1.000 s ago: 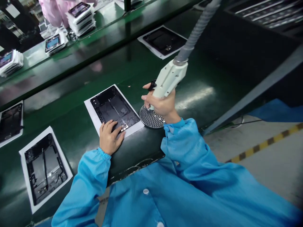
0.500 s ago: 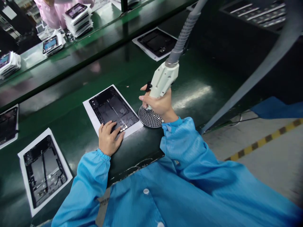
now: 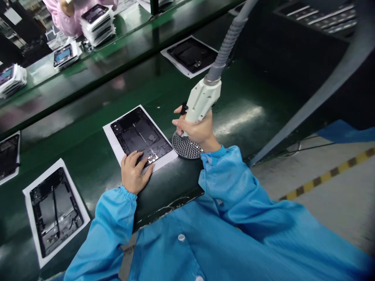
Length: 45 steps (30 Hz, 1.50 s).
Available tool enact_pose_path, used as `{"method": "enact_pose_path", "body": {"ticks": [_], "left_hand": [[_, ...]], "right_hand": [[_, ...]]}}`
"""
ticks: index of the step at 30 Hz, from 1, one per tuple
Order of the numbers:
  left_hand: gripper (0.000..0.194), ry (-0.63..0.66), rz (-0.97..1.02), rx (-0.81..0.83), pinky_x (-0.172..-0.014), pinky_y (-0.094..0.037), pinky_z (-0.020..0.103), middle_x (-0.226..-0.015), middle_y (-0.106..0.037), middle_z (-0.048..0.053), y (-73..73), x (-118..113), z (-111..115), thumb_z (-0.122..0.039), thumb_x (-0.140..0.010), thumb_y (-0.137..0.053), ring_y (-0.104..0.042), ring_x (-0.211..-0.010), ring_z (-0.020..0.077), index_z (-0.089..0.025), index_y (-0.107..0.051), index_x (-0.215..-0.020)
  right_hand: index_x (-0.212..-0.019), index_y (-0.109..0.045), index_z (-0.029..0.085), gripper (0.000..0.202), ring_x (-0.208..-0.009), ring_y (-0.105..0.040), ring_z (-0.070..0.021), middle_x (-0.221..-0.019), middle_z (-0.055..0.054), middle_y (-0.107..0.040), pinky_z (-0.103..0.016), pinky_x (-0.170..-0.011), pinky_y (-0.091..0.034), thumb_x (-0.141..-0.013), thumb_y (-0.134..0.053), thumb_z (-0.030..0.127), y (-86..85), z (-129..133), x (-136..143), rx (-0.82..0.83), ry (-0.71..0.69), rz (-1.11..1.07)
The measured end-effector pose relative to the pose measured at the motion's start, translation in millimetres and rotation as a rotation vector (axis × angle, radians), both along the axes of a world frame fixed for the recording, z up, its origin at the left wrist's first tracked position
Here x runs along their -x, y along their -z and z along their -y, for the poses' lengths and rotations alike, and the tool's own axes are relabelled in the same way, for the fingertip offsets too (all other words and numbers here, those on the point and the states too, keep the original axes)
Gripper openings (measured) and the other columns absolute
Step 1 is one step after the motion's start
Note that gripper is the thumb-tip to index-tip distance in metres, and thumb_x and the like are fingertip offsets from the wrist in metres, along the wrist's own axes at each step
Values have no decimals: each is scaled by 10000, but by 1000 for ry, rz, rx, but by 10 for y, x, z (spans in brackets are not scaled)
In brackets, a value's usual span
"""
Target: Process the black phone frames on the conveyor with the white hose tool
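The left hand lay flat, fingers spread, on the near edge of the dark tablet frame at the tabletop's centre, while the right hand, at three o'clock of the frame, gripped the white hose tool over a round perforated disc.

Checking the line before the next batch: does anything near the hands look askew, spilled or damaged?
Nothing stands out. The left hand rests flat on the tablet frame, which lies on its white sheet. The right hand grips the hose-fed tool above a perforated disc.
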<state>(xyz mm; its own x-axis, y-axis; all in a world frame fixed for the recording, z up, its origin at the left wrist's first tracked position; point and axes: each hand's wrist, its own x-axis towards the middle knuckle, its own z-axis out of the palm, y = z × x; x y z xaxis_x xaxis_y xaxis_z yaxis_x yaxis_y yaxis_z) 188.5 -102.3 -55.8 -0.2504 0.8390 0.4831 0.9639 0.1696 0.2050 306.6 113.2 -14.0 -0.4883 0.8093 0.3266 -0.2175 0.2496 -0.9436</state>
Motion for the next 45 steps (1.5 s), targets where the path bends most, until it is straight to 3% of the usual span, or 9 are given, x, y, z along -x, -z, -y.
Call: {"method": "enact_pose_path", "body": {"ticks": [6, 12, 15, 19, 23, 28, 36, 41, 45], "left_hand": [[235, -26, 47, 33, -1004, -389, 480, -1131, -672, 113, 9, -5, 0, -404, -847, -636, -589, -1136, 280, -202, -731, -921], [234, -24, 57, 64, -1029, -356, 505, -1126, -676, 108, 23, -29, -34, -408, -853, -624, -583, -1147, 282, -213, -736, -919], [240, -10, 52, 88, -1033, -346, 507, -1143, -672, 99, 23, -46, -41, -416, -863, -610, -577, -1150, 277, -222, -735, -932], [301, -16, 26, 128, -1038, -326, 530, -1233, -627, 123, 12, -83, -18, -437, -882, -575, -527, -1206, 300, -223, -715, -1041], [325, -4, 71, 176, -1045, -301, 559, -1275, -594, 132, -3, -112, -14, -444, -890, -554, -483, -1244, 322, -230, -708, -1079], [320, -9, 102, 216, -1060, -280, 557, -1277, -588, 126, -19, -121, -40, -440, -888, -550, -470, -1245, 316, -236, -712, -1074], [324, -9, 131, 251, -1073, -265, 577, -1262, -587, 136, -25, -150, -50, -432, -881, -558, -455, -1256, 333, -223, -710, -1075], [317, -5, 146, 247, -1075, -265, 586, -1250, -597, 138, -25, -145, -57, -425, -883, -558, -463, -1255, 335, -217, -708, -1069], [351, 11, 113, 242, -1070, -254, 619, -1368, -526, 155, -34, -145, -64, -402, -903, -534, -415, -1315, 350, -207, -661, -1166]], "right_hand": [[-837, -595, 209, 203, -368, -488, -105, -460, 81, -526, -277, -414, -446, -669, -708, 202, 31, -16, 3, -4, -13, -5], [-847, -586, 243, 278, -373, -483, -122, -448, 79, -519, -308, -425, -451, -663, -763, 353, -156, 146, -6, 17, -11, -48], [-888, -579, 232, 313, -377, -493, -123, -450, 77, -515, -307, -433, -460, -680, -754, 385, -232, 373, 80, 46, -136, -83], [-902, -581, 195, 275, -417, -519, -115, -502, 66, -542, -292, -462, -465, -695, -723, 306, -220, 689, 252, 96, -325, -15], [-884, -590, 184, 226, -482, -528, -102, -553, 60, -542, -298, -556, -501, -691, -691, 243, -131, 834, 356, 104, -354, 32], [-917, -575, 187, 305, -476, -518, -101, -560, 61, -536, -280, -513, -483, -685, -726, 315, -35, 851, 367, 109, -398, 55], [-923, -540, 196, 365, -500, -531, -104, -542, 69, -527, -305, -618, -525, -698, -744, 399, -4, 859, 311, 37, -427, 109], [-945, -529, 196, 393, -469, -514, -100, -523, 78, -517, -295, -569, -512, -687, -745, 399, -4, 870, 310, 77, -424, 113], [-967, -545, 188, 366, -435, -521, -111, -521, 71, -529, -292, -498, -497, -699, -730, 356, -43, 812, 306, 84, -369, 48]]}}
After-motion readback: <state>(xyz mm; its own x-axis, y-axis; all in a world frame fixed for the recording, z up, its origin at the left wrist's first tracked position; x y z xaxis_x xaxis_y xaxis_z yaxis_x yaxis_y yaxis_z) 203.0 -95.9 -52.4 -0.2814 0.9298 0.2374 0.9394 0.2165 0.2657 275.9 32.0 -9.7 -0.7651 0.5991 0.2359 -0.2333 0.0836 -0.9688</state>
